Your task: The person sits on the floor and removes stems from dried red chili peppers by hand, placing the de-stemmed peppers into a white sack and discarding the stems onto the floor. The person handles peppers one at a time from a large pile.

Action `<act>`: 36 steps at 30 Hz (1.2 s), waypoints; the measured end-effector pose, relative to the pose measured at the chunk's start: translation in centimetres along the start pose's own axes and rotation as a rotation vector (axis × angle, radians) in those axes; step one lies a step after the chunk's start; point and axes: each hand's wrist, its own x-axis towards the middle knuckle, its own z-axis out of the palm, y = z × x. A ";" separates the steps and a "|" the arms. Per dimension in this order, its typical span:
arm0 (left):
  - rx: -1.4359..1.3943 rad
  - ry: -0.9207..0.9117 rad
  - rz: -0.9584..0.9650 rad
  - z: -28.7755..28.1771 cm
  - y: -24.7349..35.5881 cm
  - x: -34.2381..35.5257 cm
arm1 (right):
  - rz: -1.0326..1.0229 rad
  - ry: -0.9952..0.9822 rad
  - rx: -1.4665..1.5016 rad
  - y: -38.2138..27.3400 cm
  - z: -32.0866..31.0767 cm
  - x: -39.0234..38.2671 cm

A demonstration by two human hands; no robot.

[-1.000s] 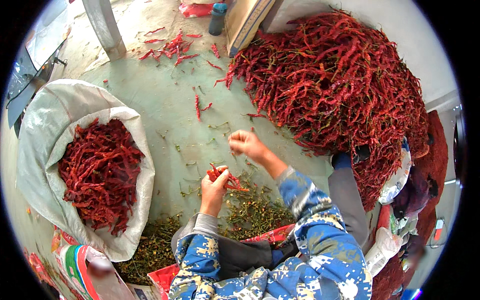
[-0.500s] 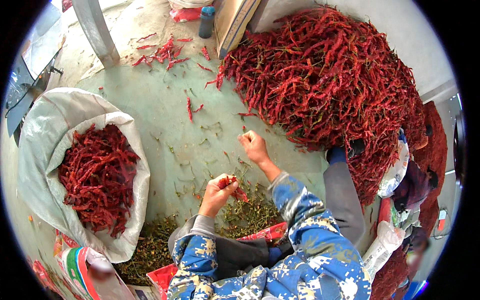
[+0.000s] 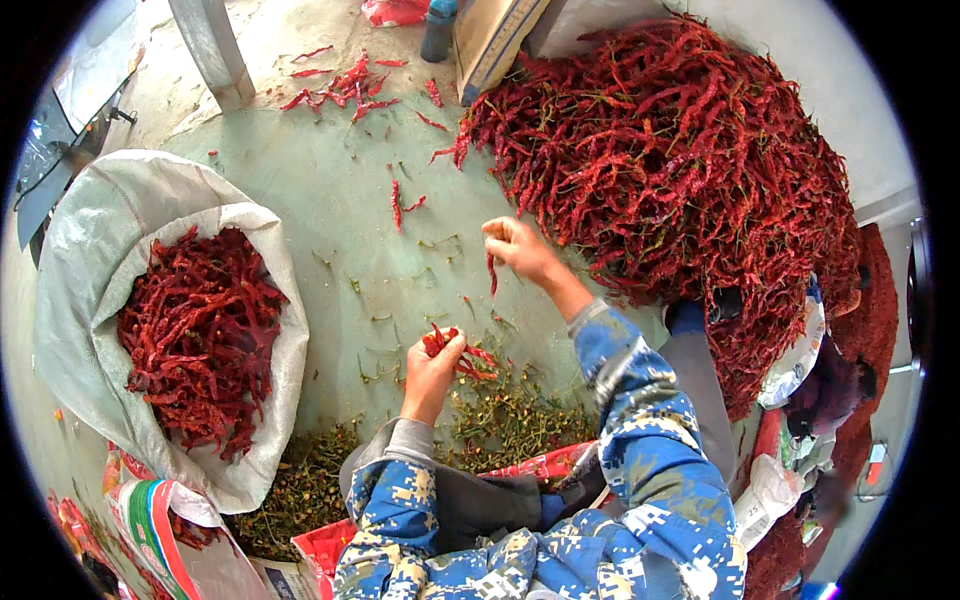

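My left hand (image 3: 430, 376) is closed around several dried red chili peppers (image 3: 476, 362), whose ends stick out on both sides of the fist. To the right and farther out, my right hand (image 3: 516, 248) pinches a single red chili (image 3: 492, 274) that hangs down from the fingertips. Beyond the right hand rises a large heap of red chilies (image 3: 670, 150), many with green stems. At the left stands a white woven sack (image 3: 80, 270) with its rim rolled back, full of red chilies (image 3: 200, 340).
Green stems and scraps (image 3: 515, 425) lie heaped before my legs. A few loose chilies (image 3: 397, 205) are scattered on the pale green floor (image 3: 310, 200). At the back are a metal post (image 3: 212, 50), a blue bottle (image 3: 438, 30) and a board (image 3: 490, 50). Plastic bags (image 3: 768, 490) lie at the right.
My right hand has moved outward, close to the heap, and now a chili dangles from it. My left hand keeps its bunch, with little movement. The view has shifted slightly.
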 end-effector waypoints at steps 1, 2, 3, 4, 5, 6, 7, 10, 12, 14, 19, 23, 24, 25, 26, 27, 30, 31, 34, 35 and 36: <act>0.023 0.004 -0.002 0.1 -0.1 0.0 | 0.022 -0.047 0.130 -0.5 0.6 -2.7; -0.019 -0.027 0.002 0.2 -0.2 -0.2 | 0.028 -0.099 0.266 -0.9 1.3 -5.4; -0.043 -0.041 -0.010 0.4 -0.3 -0.3 | 0.046 -0.096 0.332 -1.2 2.4 -8.0; -0.082 -0.056 -0.013 0.6 -0.5 -0.4 | 0.022 -0.113 0.418 -1.5 3.6 -10.0; -0.141 -0.124 -0.035 0.8 -0.6 -0.6 | 0.047 -0.099 0.389 -1.8 4.6 -11.5; -0.089 -0.175 -0.024 1.0 -0.7 -0.8 | 0.045 -0.098 0.376 -2.1 5.5 -12.7; -0.036 -0.225 -0.011 1.0 -0.7 -0.9 | 0.083 -0.093 0.349 -2.4 6.2 -13.6; 0.062 -0.313 -0.064 0.8 -0.3 -1.2 | -0.043 -0.048 0.099 -3.1 7.1 -15.0; 0.075 -0.340 -0.160 0.6 0.0 -1.4 | -0.100 0.026 -0.090 -2.7 7.5 -15.4; 0.077 -0.337 -0.082 0.7 0.2 -1.4 | -0.095 0.138 -0.135 -1.3 7.6 -15.0; 0.382 -0.442 -0.067 1.0 -0.5 -1.4 | -0.007 0.730 -0.152 3.9 5.6 -8.1; 0.046 -0.234 -0.023 0.4 -0.9 -0.5 | 0.023 0.595 -0.569 5.8 1.2 -3.6; 0.046 -0.212 -0.054 0.3 -1.0 -0.1 | 0.062 0.562 -0.698 5.9 0.4 -2.6; 0.038 -0.192 -0.087 0.3 -1.0 0.0 | 0.108 0.487 -0.750 6.0 0.1 -2.1; 0.045 -0.160 -0.146 0.3 -1.0 0.1 | 0.142 0.482 -0.841 6.1 -0.1 -1.6; 0.022 -0.140 -0.133 0.2 -0.9 0.2 | 0.161 0.465 -0.921 6.1 -0.2 -1.2; 0.011 -0.034 -0.073 0.4 -0.6 -0.1 | 0.040 0.456 -0.943 6.1 0.4 -1.4; 0.019 -0.042 -0.089 0.3 -0.3 -0.2 | 0.042 0.459 -0.927 6.0 0.6 -2.0; -0.083 -0.051 -0.031 0.4 0.3 -0.5 | 0.117 0.210 -0.285 5.2 1.6 -4.9; -0.094 -0.064 -0.028 0.5 0.3 -0.6 | 0.122 0.093 -0.093 4.7 1.8 -7.2; -0.102 -0.073 -0.028 0.5 0.4 -0.7 | 0.139 0.011 0.039 3.9 2.0 -8.8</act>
